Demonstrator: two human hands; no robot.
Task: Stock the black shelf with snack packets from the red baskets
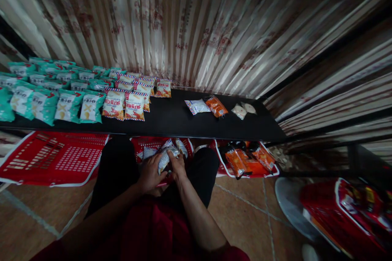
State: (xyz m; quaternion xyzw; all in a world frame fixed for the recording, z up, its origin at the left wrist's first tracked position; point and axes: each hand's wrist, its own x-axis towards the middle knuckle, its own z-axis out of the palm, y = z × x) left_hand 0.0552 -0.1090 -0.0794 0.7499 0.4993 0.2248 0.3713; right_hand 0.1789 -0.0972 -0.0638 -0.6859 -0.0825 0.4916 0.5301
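Note:
Between my knees, a red basket [190, 148] holds several small snack bags. My left hand [150, 174] curls around the left side of a shiny white-and-yellow snack bag [163, 163] at the basket's mouth. From the other side, my right hand [177, 166] closes on the same bag, thumb toward its top. My fingers hide part of it, and whether a second bag is in the grip is unclear. On the black shelf just above stand rows of orange-and-white snack bags [134, 106] with striped edges.
Green snack bags [63, 106] fill the shelf's left end. A white packet [197, 106], an orange packet [216, 106] and two pale round items [244, 110] lie on the black shelf [171, 124]. Red baskets stand left [81, 159] and right [277, 170]; another [324, 216] sits lower right.

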